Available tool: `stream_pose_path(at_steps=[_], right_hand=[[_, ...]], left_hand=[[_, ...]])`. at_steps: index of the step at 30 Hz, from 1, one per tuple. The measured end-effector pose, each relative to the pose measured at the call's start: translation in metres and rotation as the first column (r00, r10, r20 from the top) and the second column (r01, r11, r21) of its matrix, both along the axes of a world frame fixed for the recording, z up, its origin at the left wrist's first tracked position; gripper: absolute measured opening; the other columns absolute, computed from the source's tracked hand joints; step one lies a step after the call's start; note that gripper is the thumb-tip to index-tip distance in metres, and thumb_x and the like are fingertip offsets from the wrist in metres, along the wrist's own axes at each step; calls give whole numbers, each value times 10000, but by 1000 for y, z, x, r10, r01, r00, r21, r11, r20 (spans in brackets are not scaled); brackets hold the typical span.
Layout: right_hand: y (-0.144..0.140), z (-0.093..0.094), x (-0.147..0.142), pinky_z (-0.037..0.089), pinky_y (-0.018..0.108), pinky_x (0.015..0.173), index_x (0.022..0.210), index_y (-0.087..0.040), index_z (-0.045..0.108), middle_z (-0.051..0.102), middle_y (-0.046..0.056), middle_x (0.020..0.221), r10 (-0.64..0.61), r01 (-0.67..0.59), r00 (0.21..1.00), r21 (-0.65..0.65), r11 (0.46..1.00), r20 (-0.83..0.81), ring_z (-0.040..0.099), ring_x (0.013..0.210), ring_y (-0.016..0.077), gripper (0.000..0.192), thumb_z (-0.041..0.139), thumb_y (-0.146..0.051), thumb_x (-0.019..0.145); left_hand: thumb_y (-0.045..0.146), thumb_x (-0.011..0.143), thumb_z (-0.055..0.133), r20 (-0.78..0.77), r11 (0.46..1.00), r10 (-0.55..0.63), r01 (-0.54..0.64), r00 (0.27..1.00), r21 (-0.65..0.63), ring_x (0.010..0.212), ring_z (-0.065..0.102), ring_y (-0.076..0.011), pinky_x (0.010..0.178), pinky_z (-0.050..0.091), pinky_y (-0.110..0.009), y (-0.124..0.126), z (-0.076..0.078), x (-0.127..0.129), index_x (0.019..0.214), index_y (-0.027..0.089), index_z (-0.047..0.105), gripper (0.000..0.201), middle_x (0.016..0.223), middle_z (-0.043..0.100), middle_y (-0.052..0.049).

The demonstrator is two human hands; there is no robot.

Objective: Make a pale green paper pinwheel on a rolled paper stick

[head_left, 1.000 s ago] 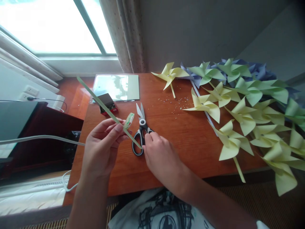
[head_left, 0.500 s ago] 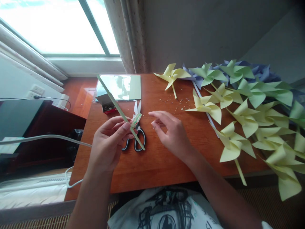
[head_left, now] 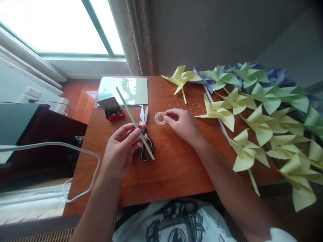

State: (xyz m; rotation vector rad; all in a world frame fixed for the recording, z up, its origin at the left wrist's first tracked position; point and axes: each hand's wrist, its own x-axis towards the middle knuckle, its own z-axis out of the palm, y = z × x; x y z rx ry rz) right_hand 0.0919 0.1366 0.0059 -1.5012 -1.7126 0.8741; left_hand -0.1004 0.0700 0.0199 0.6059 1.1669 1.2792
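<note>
Two hands are busy over the middle of the table (head_left: 176, 168). Your left hand (head_left: 121, 151) has its fingers closed narrowly around a thin pale-green paper stick (head_left: 131, 116), pinched near its lower third so the long end slants up and away toward the far-left corner while the short end hangs over the scissors (head_left: 145, 143). Holding it that low seems to keep the near end steady and free to work on. Your right hand (head_left: 183, 126) pinches a small whitish ring, apparently a roll of tape (head_left: 159, 118), between thumb and fingertips, just above the table and close to the stick's held end, likely so the two can meet easily.

Spreading outward, the scissors lie flat right under the stick, blades pointing to the far edge. A small open box (head_left: 112, 109) of tiny items sits near the far-left corner beside a sheet of pale paper (head_left: 123, 91). Small scraps (head_left: 188, 106) dot the wood beyond your right hand. Paper pinwheels (head_left: 254, 111), yellow, green and blue, crowd the whole right side and spill past the right edge, leaving only the middle to work in. A white cable (head_left: 75, 158) loops off the left edge.
</note>
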Motion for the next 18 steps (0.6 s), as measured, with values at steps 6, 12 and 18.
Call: stream_pose_path(at_steps=[6,12,18], right_hand=[[46,-8,-15,526,282,764,876,-157,786,793,64,826,1,14,978,-71,997,208,722,793,195,145,663,-232,879],[53,-12,-28,500,344,860,906,-114,769,764,135,952,-42,37,953,22,999,300,684,906,246,130,678,-199,871],[1,7,-8,516,281,716,927,-172,733,719,53,908,61,-65,998,145,987,29,650,744,164,105,636,-156,891]], left_hand=[[250,714,868,-2,999,-20,20,1000,-27,662,698,-101,550,548,-157,-1,-2,2,933,156,757,263,1039,773,-78],[240,703,882,25,1000,0,1,1000,-28,643,689,-94,556,555,-151,-2,-4,0,930,153,766,269,872,744,-28],[244,719,878,65,998,-52,54,996,-29,647,692,-93,566,553,-147,-5,-4,6,932,169,780,246,832,726,-17]])
